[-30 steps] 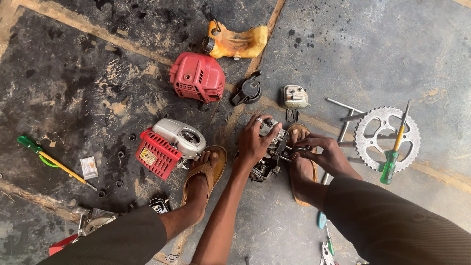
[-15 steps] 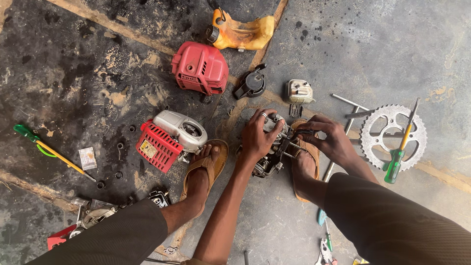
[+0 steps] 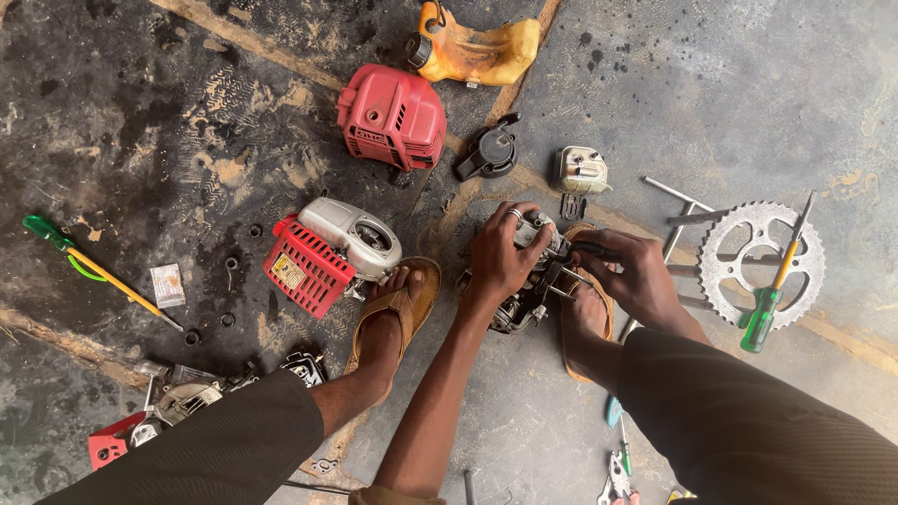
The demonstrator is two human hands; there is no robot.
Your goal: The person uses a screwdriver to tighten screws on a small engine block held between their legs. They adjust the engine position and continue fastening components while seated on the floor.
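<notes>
Engine block (image 3: 526,285): a small grey metal assembly resting on the concrete floor (image 3: 711,103), between the person's two sandalled feet. Its long axis runs diagonally from lower left to upper right in the head view, with the upper end pointing toward the small silver muffler (image 3: 580,170). Much of the casting is covered by both hands, so its exact outline and end faces cannot be made out.

Left hand (image 3: 500,254): fingers curled over the top of the engine block, gripping it; a ring shows on one finger. Right hand (image 3: 636,271): closed around a thin dark tool (image 3: 582,251) whose tip meets the block's upper right side; the tool's type is too obscured to identify.

Surrounding parts, all on the floor:
- Red engine cover (image 3: 391,117), above and left of the block.
- Yellow fuel tank (image 3: 477,47), cut off at the top edge.
- Red-and-grey starter housing (image 3: 327,251), just beside the left foot.
- Toothed sprocket (image 3: 760,264) on the right, with a green-handled screwdriver (image 3: 774,292) lying across it.
- Yellow-shafted screwdriver (image 3: 98,269) at far left.

The dark trousers hide the lower floor area.
</notes>
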